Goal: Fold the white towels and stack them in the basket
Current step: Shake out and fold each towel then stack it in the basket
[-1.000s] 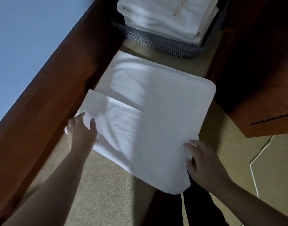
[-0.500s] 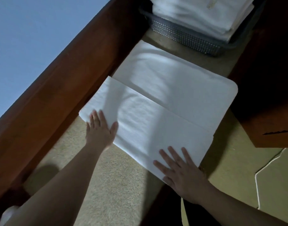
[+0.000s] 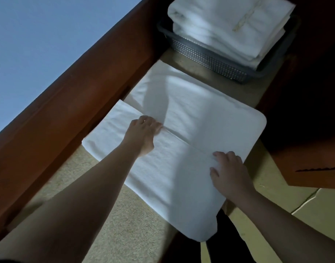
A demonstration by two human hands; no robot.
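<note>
I see the white towel [image 3: 191, 118] lying flat on the coarse beige carpet [image 3: 113, 224], soft terry with rounded corners, its near flap folded over. My left hand [image 3: 142, 133] and right hand [image 3: 227, 171] both pinch the flap's far edge; half a second ago they lay flat nearer me. Farther off, the grey mesh basket [image 3: 210, 59] holds stacked folded towels [image 3: 225, 25].

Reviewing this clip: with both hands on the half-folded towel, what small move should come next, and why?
Probably take hold of the flap's edge and fold it farther over. The towel lies flat on the carpet, its near flap reaching only partway. The left hand and right hand both rest at that flap's edge, fingers curled. The basket already holds folded towels.
</note>
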